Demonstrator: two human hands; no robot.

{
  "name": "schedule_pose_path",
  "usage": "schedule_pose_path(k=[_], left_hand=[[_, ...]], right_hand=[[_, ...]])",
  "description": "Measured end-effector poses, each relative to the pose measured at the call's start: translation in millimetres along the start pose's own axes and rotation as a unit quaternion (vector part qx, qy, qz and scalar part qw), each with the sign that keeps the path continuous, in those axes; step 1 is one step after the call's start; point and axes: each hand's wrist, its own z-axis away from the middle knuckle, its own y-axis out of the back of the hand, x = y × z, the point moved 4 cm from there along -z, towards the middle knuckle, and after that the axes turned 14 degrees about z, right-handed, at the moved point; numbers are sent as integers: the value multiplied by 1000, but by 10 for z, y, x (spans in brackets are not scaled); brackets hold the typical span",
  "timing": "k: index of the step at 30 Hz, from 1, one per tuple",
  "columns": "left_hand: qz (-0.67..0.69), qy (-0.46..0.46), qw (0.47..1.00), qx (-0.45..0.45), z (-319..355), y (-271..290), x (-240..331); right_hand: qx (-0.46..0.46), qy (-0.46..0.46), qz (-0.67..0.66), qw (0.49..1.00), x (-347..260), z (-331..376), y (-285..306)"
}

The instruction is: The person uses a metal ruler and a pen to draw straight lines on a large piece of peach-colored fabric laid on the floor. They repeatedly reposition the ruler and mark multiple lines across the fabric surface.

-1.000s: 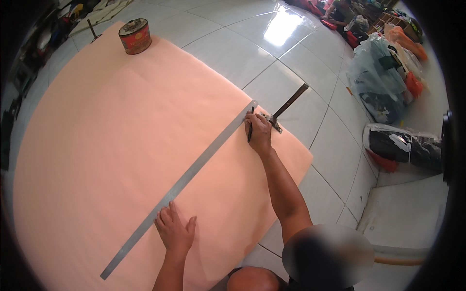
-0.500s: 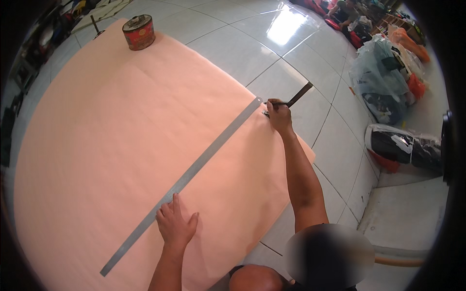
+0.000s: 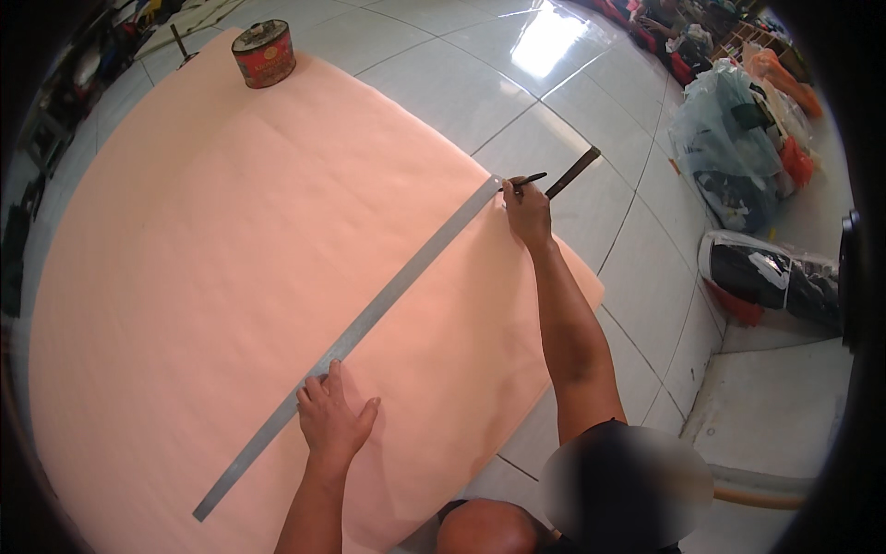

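Note:
A long metal ruler (image 3: 399,284) lies diagonally across a large sheet of peach-coloured material (image 3: 221,222) on the floor. My left hand (image 3: 335,415) has its fingers spread, their tips pressing on the ruler's lower half and the sheet beside it. At the ruler's far end, near the sheet's right edge, my right hand (image 3: 529,214) is closed around a slim black pen (image 3: 528,182). The pen's tip is close to the ruler's end; whether it touches the sheet I cannot tell. Just beyond that hand a dark bar (image 3: 574,173) sticks out past the sheet's edge, its near end hidden.
A red round tin (image 3: 264,55) stands on the sheet's far corner. White floor tiles (image 3: 480,88) surround the sheet. To the right are filled plastic bags (image 3: 729,138) and a wrapped black bundle (image 3: 757,268). My bent knee (image 3: 489,528) is at the near edge.
The pen in my right hand has swung, its back end now pointing up and right. That hand has shifted slightly up toward the ruler's end. My left hand stays on the ruler.

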Motion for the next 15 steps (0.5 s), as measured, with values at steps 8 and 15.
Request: schedule_pose_path(k=[8,15], left_hand=[[18,-99,994,47,-548,279,344],[66,-251,964,-52,-2026,-161,1265]], right_hand=[[86,-69,-160,981,12,90,-107],[22,-81,-158,984,-77,-9,32]])
